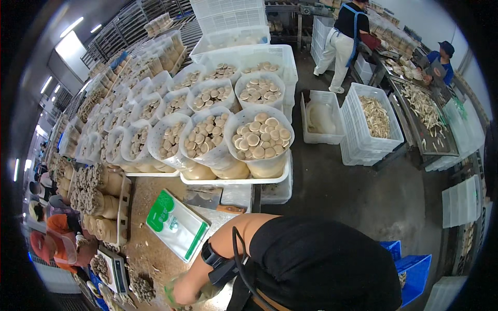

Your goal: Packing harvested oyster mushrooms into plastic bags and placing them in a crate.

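My right arm reaches left over the work table (144,202), with a dark strap and a device at the elbow. My right hand (184,289) is low in the picture, amid clear, green-edged plastic film (169,291) that looks like a bag. Its fingers are hidden, so its grip cannot be made out. My left hand is out of view. Beyond the forearm lies a stack of clear bags with green print (177,225). A cleaver with a wooden handle (231,209) rests behind it. Left of my hand sit a cluster of mushrooms (142,287) and a digital scale (121,274) loaded with mushrooms.
White trays hold plastic-sleeved bottles of round-capped mushrooms (262,136) at the table's back. A crate of mushroom bottles (123,210) stands left. A person in orange (60,241) works there. Across the aisle are white crates (369,124) and two more people. Blue crates (414,276) sit right.
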`<move>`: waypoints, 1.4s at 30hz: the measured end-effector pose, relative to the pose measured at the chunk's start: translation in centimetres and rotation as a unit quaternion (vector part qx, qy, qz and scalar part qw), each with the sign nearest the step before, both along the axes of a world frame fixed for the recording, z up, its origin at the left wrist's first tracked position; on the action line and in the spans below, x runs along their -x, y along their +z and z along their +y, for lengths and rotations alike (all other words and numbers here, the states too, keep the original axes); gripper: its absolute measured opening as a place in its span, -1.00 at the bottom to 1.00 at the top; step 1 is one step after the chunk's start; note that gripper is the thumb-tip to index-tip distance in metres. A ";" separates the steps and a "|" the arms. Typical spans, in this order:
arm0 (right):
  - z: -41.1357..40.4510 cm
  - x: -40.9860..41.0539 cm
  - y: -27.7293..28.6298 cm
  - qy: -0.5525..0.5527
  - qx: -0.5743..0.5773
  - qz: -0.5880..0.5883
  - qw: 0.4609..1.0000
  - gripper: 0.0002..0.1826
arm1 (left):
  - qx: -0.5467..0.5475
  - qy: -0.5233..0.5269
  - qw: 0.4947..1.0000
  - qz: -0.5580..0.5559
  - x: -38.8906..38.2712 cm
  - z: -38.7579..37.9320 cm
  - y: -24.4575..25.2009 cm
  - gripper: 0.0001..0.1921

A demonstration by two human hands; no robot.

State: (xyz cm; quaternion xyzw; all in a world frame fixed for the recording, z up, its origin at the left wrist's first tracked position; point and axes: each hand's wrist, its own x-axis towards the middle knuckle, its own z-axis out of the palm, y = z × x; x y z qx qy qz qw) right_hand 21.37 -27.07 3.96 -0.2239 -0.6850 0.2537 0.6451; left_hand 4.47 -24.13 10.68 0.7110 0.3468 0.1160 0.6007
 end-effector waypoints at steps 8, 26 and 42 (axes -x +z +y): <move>-4.1 -1.0 14.7 -0.158 -0.074 -0.362 0.916 -0.78 | -0.044 0.021 0.999 0.025 -0.1 -1.0 -2.6 -0.43; -1.4 1.1 29.3 -0.350 -0.404 -0.235 0.812 -0.89 | 0.116 0.111 0.973 -0.164 5.5 -5.5 -4.7 -0.53; 1.7 15.5 -7.0 0.126 -0.063 -0.770 0.622 -0.44 | -0.234 0.787 0.553 -0.142 36.9 -35.6 16.5 -0.75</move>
